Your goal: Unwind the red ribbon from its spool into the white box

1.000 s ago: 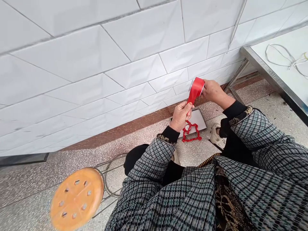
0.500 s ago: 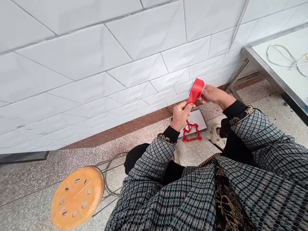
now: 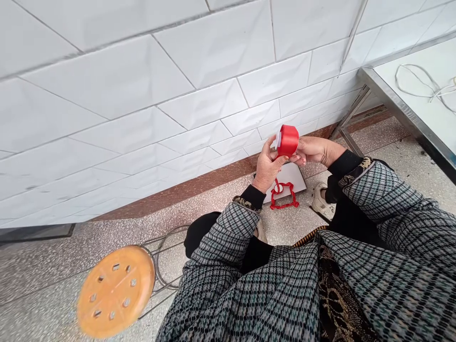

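A roll of red ribbon (image 3: pixel 288 140) with a white core showing at its left side is held up between my two hands. My left hand (image 3: pixel 268 167) grips it from the left and below, thumb at its lower edge and a finger raised along the white side. On the right, the fingers of my right hand (image 3: pixel 310 150) close against the roll's lower right edge, partly hidden. Below my hands, a twisted length of red ribbon (image 3: pixel 292 194) hangs and loops over a flat white-topped box (image 3: pixel 297 176) near the floor. A small white round piece (image 3: pixel 278 188) shows within the loops.
A white tiled wall (image 3: pixel 213 57) rises in front. An orange round stool (image 3: pixel 116 294) with holes and metal legs stands at lower left. To the right is a metal-framed table (image 3: pixel 395 99) with a white cable (image 3: pixel 423 95) on it. My shoe (image 3: pixel 322 199) rests beside the box.
The roll has come down and slightly left, closing onto my left hand. The ribbon strip stretched between roll and left hand no longer shows. My left finger has lifted along the roll's side.
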